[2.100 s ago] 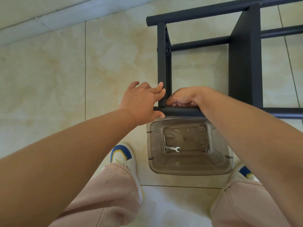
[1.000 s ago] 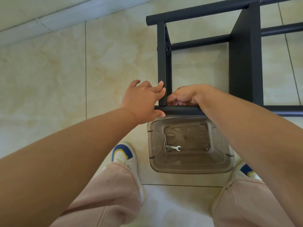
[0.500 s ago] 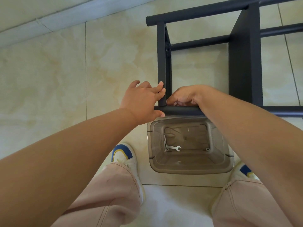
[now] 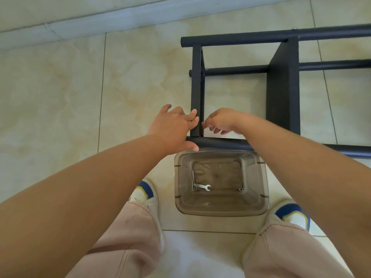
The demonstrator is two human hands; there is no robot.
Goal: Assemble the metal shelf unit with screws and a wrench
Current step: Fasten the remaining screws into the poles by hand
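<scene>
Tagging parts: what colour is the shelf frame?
Matte black shelf frame, clearest in the head view against the pale floor tiles.

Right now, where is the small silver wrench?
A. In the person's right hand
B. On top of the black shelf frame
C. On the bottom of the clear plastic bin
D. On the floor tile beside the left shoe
C. The wrench lies flat on the bottom of the clear plastic bin, while the left hand and the right hand are both up at the black shelf frame.
</scene>
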